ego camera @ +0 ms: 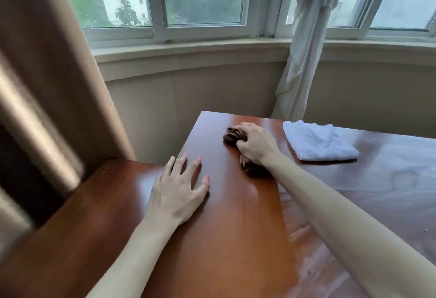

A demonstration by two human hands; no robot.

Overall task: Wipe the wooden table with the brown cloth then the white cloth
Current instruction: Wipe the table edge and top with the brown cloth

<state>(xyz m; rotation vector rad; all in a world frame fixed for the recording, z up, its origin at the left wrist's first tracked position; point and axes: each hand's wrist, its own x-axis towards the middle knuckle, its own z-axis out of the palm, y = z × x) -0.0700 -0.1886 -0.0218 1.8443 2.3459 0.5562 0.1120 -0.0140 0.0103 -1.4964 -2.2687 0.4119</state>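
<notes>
A glossy reddish wooden table [236, 227] fills the lower half of the view. My right hand [256, 144] is shut on a bunched brown cloth [232, 136], pressing it onto the tabletop near the far left corner; part of the cloth also shows under my wrist. My left hand [179, 187] lies flat on the table with fingers spread, holding nothing, closer to me and left of the cloth. A folded white cloth [318, 142] rests on the table to the right of my right hand, apart from it.
A beige curtain [47, 85] hangs at the left, beside the table's left edge. A knotted white curtain [306, 50] hangs behind the table's far edge. A curved windowsill [188, 50] and wall stand beyond. Damp streaks [389, 175] show on the right tabletop.
</notes>
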